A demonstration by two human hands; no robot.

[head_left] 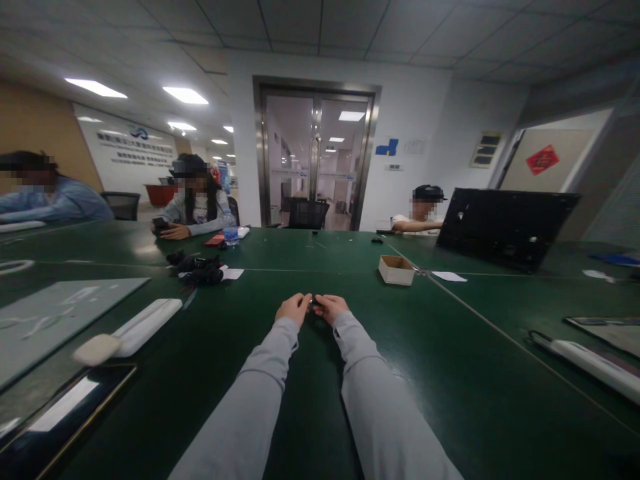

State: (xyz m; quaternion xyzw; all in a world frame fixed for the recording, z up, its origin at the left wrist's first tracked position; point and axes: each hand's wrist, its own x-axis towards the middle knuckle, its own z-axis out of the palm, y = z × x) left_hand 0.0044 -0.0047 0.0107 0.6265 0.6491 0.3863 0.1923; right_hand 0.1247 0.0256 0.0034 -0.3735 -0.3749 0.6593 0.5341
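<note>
Both my hands meet over the middle of the green table (pixel 310 387), arms stretched forward in light grey sleeves. My left hand (pixel 293 309) pinches one side of a small dark object (pixel 314 302) with a shiny bit on it. From the other side my right hand (pixel 332 309) grips the same object with closed fingertips. It is too small and too covered by fingers for me to tell its kind. An open cardboard box (pixel 396 271) stands beyond my right hand.
A black cable bundle (pixel 203 268) lies ahead left, near a water bottle (pixel 230 228). A white power strip (pixel 150 325) and a dark glossy panel (pixel 65 420) lie left. A black screen panel (pixel 505 227) stands right. Several people sit around the table.
</note>
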